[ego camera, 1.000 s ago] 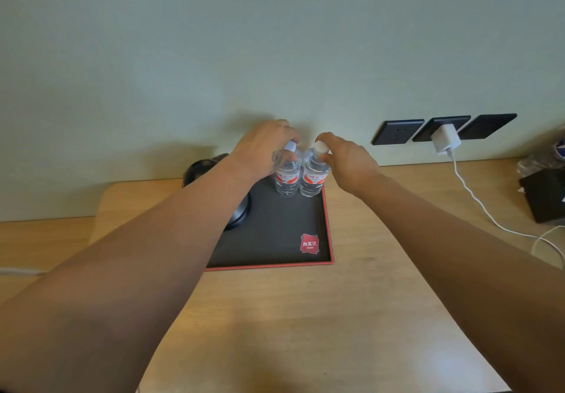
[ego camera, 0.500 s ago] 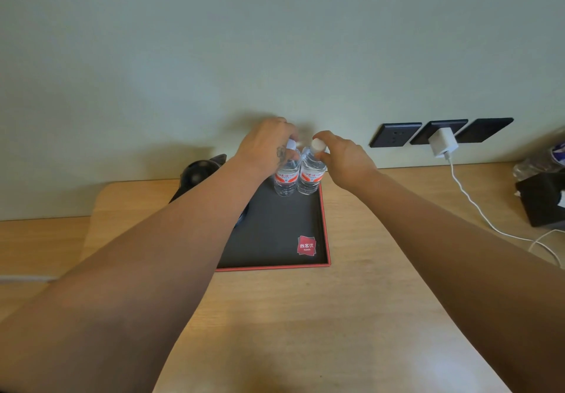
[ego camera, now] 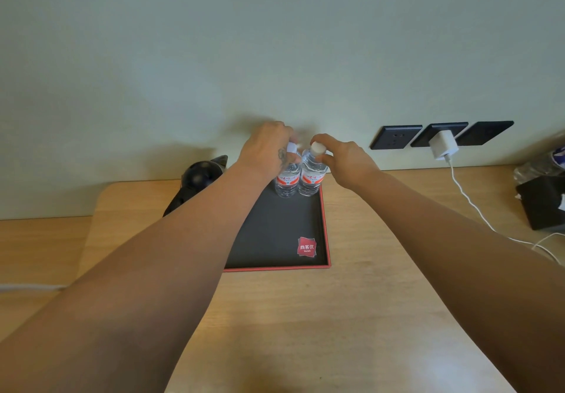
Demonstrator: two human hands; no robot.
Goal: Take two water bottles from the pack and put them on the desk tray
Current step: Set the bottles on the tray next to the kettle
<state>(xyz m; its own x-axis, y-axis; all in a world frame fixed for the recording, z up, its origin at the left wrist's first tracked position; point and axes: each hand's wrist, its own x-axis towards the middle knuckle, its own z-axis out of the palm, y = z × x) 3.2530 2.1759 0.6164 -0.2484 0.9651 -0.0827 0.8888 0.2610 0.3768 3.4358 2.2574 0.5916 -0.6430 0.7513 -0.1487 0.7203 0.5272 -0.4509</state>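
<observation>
Two small clear water bottles with white caps and red-and-white labels stand upright side by side at the far right corner of a black desk tray with a red rim. My left hand wraps the neck of the left bottle. My right hand pinches the neck of the right bottle just under its cap. Both bottles rest on the tray floor and touch each other. The pack is out of view.
A black kettle sits on the tray's left part behind my left forearm. Black wall sockets carry a white charger with a cable trailing over the wooden desk. A black box stands at the right edge.
Both hands stay on the two bottles at the tray's far corner. The view has shifted slightly; the bottles have barely moved.
</observation>
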